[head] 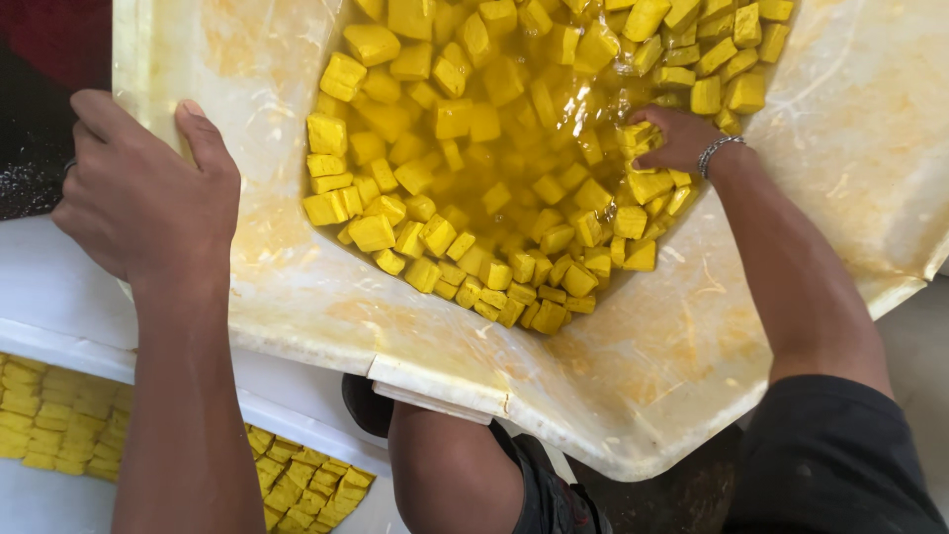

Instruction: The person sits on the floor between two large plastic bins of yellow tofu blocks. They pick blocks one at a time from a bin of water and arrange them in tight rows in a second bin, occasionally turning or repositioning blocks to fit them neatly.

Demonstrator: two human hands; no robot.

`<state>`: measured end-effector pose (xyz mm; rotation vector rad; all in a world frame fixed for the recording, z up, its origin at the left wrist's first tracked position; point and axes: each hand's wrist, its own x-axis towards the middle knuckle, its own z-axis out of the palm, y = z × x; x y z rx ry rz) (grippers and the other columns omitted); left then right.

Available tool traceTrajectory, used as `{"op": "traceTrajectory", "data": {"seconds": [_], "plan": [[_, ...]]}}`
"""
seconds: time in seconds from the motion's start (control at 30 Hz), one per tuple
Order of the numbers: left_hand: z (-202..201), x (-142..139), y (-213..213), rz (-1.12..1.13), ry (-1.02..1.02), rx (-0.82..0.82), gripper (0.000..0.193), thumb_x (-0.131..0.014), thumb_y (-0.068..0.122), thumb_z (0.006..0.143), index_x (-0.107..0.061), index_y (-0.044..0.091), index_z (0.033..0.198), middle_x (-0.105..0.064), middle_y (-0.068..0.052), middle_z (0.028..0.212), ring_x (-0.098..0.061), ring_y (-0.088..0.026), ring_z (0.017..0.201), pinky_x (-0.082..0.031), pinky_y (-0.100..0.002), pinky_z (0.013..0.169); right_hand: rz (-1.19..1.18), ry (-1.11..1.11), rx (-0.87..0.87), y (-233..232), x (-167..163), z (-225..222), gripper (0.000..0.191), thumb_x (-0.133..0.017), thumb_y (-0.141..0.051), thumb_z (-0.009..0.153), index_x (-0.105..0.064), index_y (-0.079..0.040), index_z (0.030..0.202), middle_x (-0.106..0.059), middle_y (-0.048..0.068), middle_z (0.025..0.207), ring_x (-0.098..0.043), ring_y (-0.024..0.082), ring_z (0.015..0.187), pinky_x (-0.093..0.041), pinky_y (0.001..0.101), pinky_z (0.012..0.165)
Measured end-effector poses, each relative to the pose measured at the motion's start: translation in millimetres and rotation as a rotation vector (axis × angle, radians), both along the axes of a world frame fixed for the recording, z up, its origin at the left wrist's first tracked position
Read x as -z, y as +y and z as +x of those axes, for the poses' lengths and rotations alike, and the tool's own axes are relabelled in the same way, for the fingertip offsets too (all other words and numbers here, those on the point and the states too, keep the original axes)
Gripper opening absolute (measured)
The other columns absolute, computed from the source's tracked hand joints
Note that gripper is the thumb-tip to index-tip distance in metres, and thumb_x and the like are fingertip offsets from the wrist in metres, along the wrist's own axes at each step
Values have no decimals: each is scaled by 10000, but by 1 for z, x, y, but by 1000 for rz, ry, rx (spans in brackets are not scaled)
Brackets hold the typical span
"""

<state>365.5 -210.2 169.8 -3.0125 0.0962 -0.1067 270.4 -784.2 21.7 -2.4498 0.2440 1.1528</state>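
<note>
Nearest the lens, low and right: dark sleeve (830, 465) on the right arm, with a bare knee (450, 475) and dark shorts just left of it, under the tub's near rim.

At far left, left hand (148, 198) clamped on the left edge of the tilted white tub (633, 376), thumb over the rim on the inside, fingers curled round the outside. Holding the tub wall, nothing else in that hand.

Below that forearm, near left: white tray (59, 297) with yellow blocks (59, 425) laid out in flat, tidy rows, a second patch of them nearer the knee.

In the middle: tub stained yellow along its inner walls, holding a pool of yellow liquid (514, 148) crowded with yellow cubes (465, 198), some floating, some heaped at the near edge of the pool.

Further right: right hand (672, 138) dipped among the cubes at the right side of the pool, fingers bent inward and partly sunk. Cannot tell whether closed round any cube. Silver bracelet (720, 150) on that wrist, just above the waterline.
</note>
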Motion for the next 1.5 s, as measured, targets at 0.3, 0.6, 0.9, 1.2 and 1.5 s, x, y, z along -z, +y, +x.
{"op": "traceTrajectory", "data": {"seconds": [0.3,0.6,0.9,1.2,1.5], "plan": [[2,-10,-8,18,-23,0,418,-660,384,1069,-481,8,1107,-666,-161,913,-721,-373,729,-548,-468,577,323,-555,298,95,21,-28,600,-820,-282,856,-551,-117,1366,-663,141,1322,-704,242,947,-608,376,827],[4,-11,-12,-42,-45,-12,440,-682,409,1066,-486,17,1105,-672,-160,907,-730,-377,764,-557,-480,572,49,-312,-224,136,55,-59,739,-808,-349,852,-400,-236,1458,-559,195,1278,-574,495,1162,-448,567,1047],[4,-12,-15,-62,-61,2,469,-683,402,1052,-498,-13,1169,-682,-168,923,-726,-372,767,-567,-467,578,148,-119,-153,122,47,-51,806,-769,-410,828,-370,-226,1504,-552,162,1409,-652,379,1147,-527,485,1037],[5,-3,-12,-39,-93,1,425,-652,411,1061,-504,18,1125,-684,-143,918,-734,-343,785,-574,-455,588,82,-315,-427,132,58,-58,878,-807,-328,784,-339,-251,1523,-512,264,1391,-595,463,1178,-485,530,1009],[5,-6,-13,-46,-68,-9,433,-663,427,1072,-499,28,1102,-681,-143,907,-734,-344,776,-566,-463,582,27,-121,-630,147,46,-40,776,-767,-258,812,-373,-313,1477,-481,272,1427,-682,415,1014,-590,490,841]]}}
